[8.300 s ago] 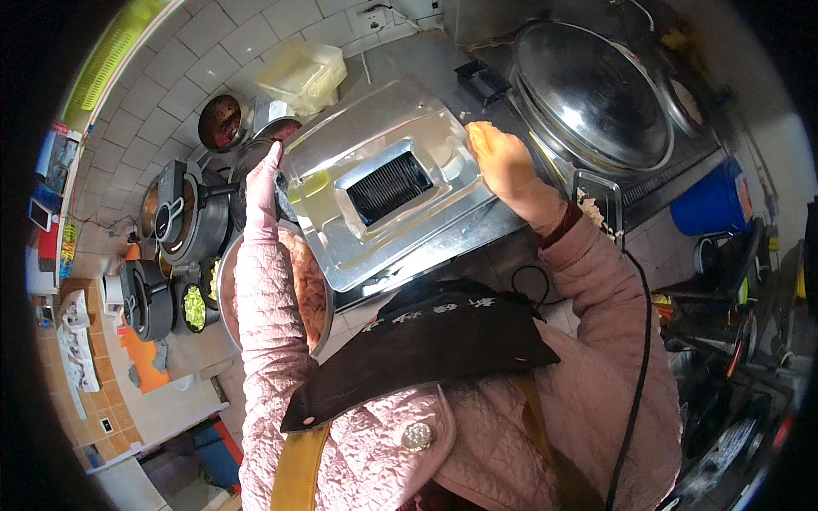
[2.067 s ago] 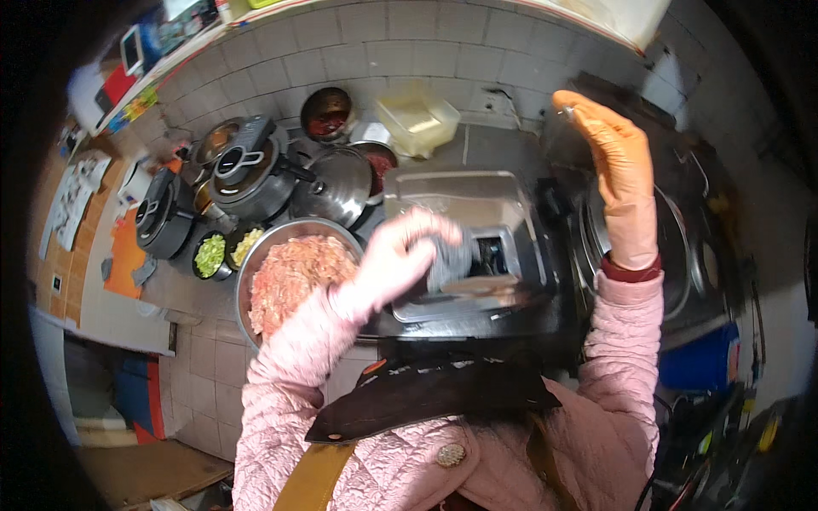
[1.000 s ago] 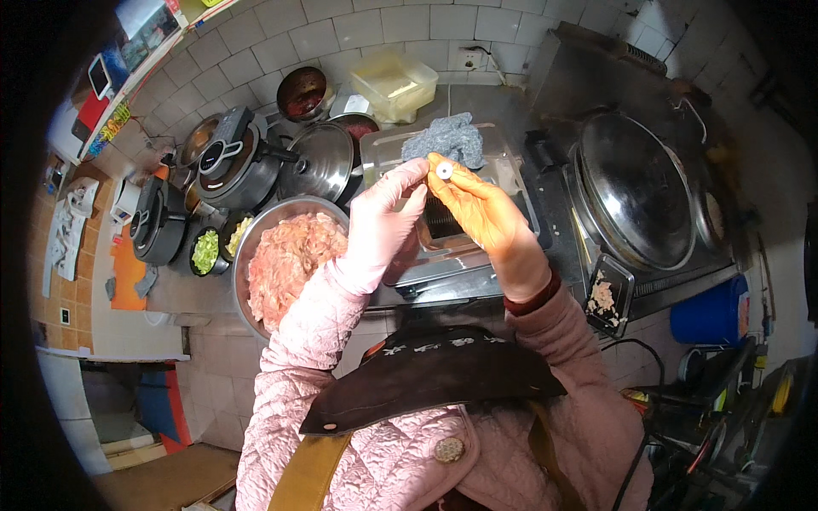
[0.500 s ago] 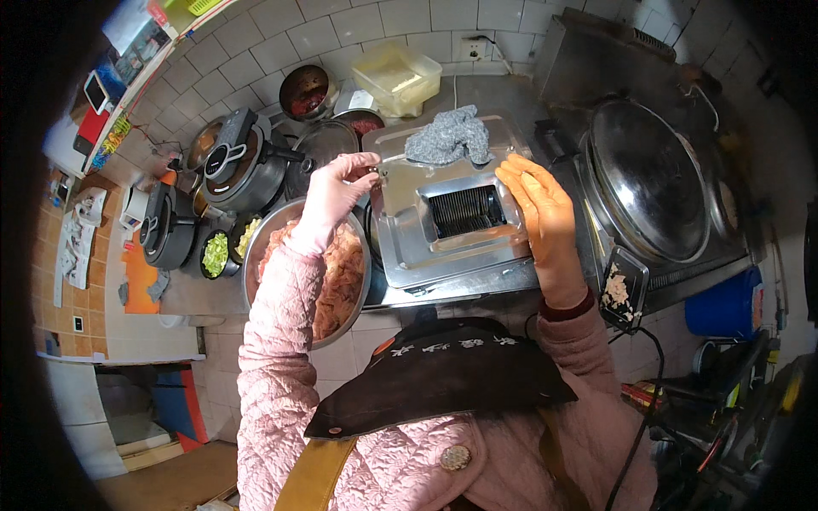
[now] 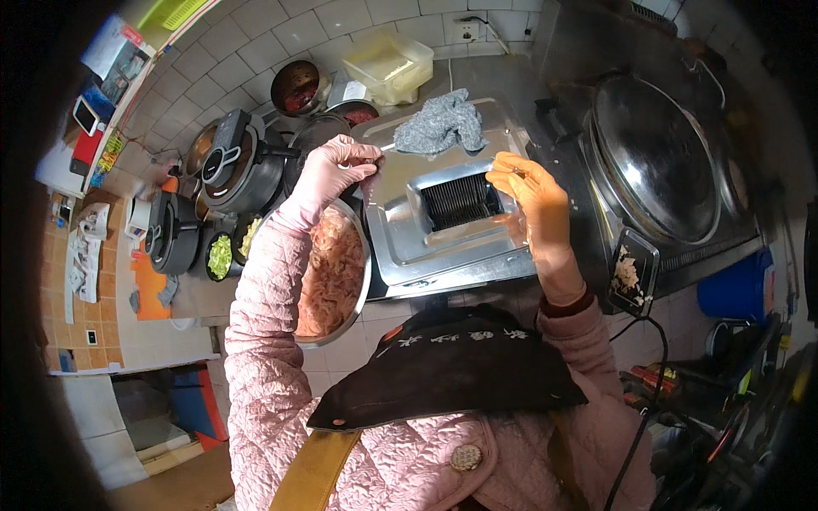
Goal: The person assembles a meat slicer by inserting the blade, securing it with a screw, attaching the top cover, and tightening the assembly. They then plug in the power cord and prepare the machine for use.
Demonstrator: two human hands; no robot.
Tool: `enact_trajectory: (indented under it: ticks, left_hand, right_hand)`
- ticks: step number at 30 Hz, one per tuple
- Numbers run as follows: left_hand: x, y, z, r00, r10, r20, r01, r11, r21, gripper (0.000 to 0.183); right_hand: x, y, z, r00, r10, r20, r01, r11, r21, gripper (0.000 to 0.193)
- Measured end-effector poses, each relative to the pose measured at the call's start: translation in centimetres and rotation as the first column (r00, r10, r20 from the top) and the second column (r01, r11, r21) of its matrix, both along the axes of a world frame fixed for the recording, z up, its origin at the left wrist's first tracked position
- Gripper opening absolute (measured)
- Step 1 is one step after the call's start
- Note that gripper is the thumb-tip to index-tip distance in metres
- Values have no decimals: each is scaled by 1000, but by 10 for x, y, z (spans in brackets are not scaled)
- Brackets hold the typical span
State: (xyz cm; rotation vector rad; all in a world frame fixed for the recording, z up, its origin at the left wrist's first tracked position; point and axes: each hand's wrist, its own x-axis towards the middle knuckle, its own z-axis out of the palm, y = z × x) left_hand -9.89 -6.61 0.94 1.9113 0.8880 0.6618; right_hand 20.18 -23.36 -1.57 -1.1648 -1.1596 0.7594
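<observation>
Rear wall: tiled, fitted with a white socket. A translucent yellowish box stands below and left of the socket. A round bowl with red residue sits left of the box. Left side: one large dark pot and one smaller dark pot. Chopped green pieces lie just beside the smaller pot. Right side: a large domed lid; below it, a blue bucket.
</observation>
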Motion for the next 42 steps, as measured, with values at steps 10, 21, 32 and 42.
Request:
enact_trajectory:
  ticks: [10,21,32,42]
  left_hand:
    - [-1,-4,7,992,15,123,20,959,-282,24]
    - [-2,2,14,996,-69,61,81,971,-225,26]
    - [2,-2,16,979,-63,-193,87,989,120,32]
    - [5,-4,8,962,66,-267,-5,975,222,33]
  right_hand:
    - [-2,1,8,957,6,-290,-52,987,-152,26]
    - [-2,-2,12,930,3,-367,-102,963,-250,32]
    - [-1,-2,13,941,6,-337,-95,964,-248,31]
    - [-2,0,9,934,-43,-354,-47,969,-242,37]
